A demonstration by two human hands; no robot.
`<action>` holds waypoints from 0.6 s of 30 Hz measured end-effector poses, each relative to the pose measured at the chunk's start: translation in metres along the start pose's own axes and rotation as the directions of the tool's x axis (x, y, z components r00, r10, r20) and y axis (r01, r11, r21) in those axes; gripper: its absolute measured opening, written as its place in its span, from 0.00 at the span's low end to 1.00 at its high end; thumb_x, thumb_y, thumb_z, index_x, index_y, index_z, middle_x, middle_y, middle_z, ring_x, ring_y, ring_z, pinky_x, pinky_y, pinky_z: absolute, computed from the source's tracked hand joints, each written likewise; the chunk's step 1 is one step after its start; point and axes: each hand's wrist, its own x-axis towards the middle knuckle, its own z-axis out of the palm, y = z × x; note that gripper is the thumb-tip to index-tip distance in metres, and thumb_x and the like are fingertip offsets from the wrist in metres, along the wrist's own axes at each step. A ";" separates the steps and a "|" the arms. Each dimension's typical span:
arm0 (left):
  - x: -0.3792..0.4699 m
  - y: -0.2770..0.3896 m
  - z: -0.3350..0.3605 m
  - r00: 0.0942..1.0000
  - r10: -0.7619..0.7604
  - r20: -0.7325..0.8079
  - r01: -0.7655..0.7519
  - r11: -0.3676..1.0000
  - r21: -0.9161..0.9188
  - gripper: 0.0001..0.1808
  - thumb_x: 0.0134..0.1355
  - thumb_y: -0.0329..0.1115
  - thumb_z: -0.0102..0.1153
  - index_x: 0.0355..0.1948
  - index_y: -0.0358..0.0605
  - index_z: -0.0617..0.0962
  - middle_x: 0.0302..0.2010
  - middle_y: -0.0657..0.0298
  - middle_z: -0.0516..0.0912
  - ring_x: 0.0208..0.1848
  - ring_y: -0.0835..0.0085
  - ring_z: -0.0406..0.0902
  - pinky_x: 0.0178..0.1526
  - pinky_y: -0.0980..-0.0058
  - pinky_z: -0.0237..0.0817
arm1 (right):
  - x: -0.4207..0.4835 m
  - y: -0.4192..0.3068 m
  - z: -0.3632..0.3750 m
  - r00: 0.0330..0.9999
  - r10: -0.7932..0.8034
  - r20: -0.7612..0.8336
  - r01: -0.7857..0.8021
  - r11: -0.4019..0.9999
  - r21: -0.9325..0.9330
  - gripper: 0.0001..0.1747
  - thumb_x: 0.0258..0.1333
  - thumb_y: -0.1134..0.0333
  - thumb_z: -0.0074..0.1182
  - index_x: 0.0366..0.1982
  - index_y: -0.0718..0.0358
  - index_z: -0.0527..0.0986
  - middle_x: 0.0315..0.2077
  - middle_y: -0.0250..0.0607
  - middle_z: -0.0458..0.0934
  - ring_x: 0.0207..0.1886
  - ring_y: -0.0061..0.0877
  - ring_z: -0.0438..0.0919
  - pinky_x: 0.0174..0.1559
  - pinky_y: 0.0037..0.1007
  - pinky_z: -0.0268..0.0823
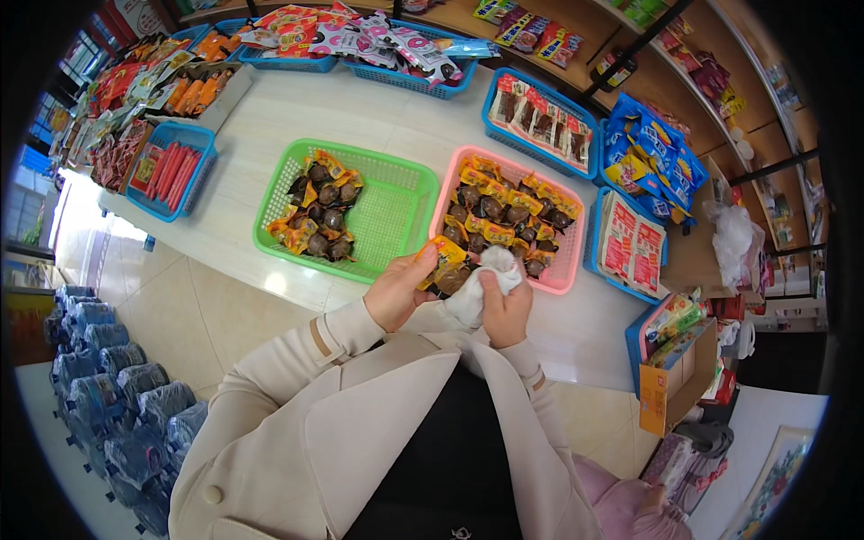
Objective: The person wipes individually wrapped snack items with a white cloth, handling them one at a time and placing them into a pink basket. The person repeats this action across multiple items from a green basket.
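Note:
Between finger and thumb, my left hand point(402, 287) grips a packaged braised egg point(451, 264) in a yellow-topped clear wrapper. My right hand point(505, 307) is closed on a white cloth point(482, 287), which lies against the right side of the packet. Both hands are in front of a pink plastic basket point(572, 253), where many similar wrapped eggs point(516, 206) lie in rows. A green plastic basket point(405, 233) stands left of it; more of these packets point(324, 209) fill its left part, and its right part shows bare mesh floor.
Blue baskets of snacks line the table's point(256, 135) far edge, including sausages point(175, 175) at left and flat packets point(540, 125) at right. Shelving point(648, 88) stands behind. An open carton point(678, 385) sits at the right end. Wrapped water bottles point(115, 378) cover the floor at left.

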 end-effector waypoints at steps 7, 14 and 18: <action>0.007 0.019 -0.004 0.970 0.187 0.153 -0.241 0.815 0.527 0.25 0.73 0.48 0.38 0.62 0.42 0.71 0.52 0.65 0.79 0.52 0.79 0.73 0.55 0.78 0.63 | 0.012 -0.031 -0.033 0.979 0.157 0.130 -0.194 0.913 0.358 0.15 0.67 0.64 0.44 0.47 0.67 0.72 0.40 0.37 0.78 0.43 0.23 0.74 0.49 0.25 0.66; 0.011 0.030 0.011 0.883 0.323 0.342 -0.469 0.562 0.681 0.33 0.68 0.41 0.53 0.69 0.43 0.59 0.56 0.60 0.76 0.57 0.75 0.71 0.58 0.76 0.62 | 0.012 -0.020 0.003 0.968 0.058 0.244 -0.102 0.980 0.172 0.14 0.65 0.66 0.48 0.47 0.69 0.70 0.40 0.40 0.75 0.42 0.26 0.74 0.47 0.28 0.66; 0.006 0.017 0.014 0.976 0.167 0.142 -0.203 0.932 0.300 0.35 0.61 0.34 0.62 0.65 0.37 0.60 0.54 0.59 0.75 0.57 0.75 0.71 0.58 0.75 0.64 | 0.009 -0.015 0.007 0.991 0.081 0.111 -0.101 0.977 0.187 0.15 0.63 0.65 0.53 0.45 0.68 0.70 0.34 0.41 0.77 0.38 0.25 0.74 0.42 0.27 0.67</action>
